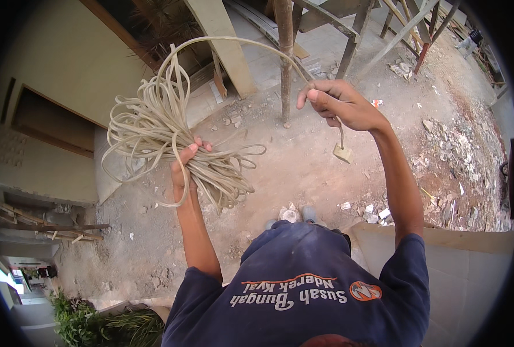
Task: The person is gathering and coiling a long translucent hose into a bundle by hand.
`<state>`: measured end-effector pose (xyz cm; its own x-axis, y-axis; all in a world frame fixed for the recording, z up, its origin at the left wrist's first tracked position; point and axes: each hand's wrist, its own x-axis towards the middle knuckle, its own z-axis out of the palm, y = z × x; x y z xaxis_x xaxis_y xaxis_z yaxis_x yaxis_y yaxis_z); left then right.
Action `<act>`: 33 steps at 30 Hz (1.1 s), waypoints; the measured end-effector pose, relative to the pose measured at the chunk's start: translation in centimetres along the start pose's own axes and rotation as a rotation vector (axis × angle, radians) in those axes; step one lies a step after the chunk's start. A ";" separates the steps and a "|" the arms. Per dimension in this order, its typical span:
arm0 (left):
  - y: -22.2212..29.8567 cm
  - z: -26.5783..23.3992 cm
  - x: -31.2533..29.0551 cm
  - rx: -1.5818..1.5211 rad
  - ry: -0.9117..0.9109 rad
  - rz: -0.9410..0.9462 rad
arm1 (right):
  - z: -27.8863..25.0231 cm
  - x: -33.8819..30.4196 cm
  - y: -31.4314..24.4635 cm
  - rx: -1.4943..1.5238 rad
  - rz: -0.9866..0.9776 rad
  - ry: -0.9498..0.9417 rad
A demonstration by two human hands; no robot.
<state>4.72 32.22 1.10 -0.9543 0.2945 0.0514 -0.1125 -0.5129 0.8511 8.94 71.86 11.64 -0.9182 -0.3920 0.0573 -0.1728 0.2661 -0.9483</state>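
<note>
A large bundle of off-white cable (153, 118) is gathered at its middle, its loops fanning out on both sides. My left hand (186, 165) is closed around that middle, with the fingertips showing over the cable. One strand arches up from the bundle and across to my right hand (343, 105), which is raised to the right and pinches it between thumb and fingers. Below the right hand a short end of the cable hangs down. A small cream block (343, 153) dangles from it, perhaps a plug or socket; its details are too small to tell.
A rusty upright pole (286, 63) stands ahead, with metal frames (355, 34) behind it. Rubble (465, 162) is strewn over the dusty ground at the right. A pale wall (43, 58) rises at the left. Green plants (78, 321) grow at the lower left.
</note>
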 end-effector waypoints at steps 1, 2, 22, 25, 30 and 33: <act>-1.0 1.0 0.1 0.006 -0.033 -0.046 | 1.6 0.7 -2.1 0.030 -0.042 -0.055; -2.0 2.0 0.2 -0.005 -0.051 -0.091 | 3.0 1.4 -3.5 0.057 -0.081 -0.107; -7.6 5.2 -0.5 0.088 0.051 -0.020 | 8.1 2.3 -4.1 -0.036 -0.356 0.010; -7.5 7.6 -0.5 -0.020 -0.121 -0.149 | 7.2 2.6 -2.2 -0.130 -0.425 0.140; -10.7 11.7 -0.3 -0.248 -0.392 -0.163 | 5.5 0.4 -2.1 -0.195 -0.197 0.110; -14.7 9.8 1.3 -0.300 -0.364 -0.340 | 4.3 -0.9 1.5 -0.360 -0.224 0.268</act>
<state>7.86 48.02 -6.23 -0.6998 0.7140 0.0225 -0.5206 -0.5312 0.6685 11.04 68.83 8.79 -0.8954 -0.2468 0.3705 -0.4452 0.5067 -0.7383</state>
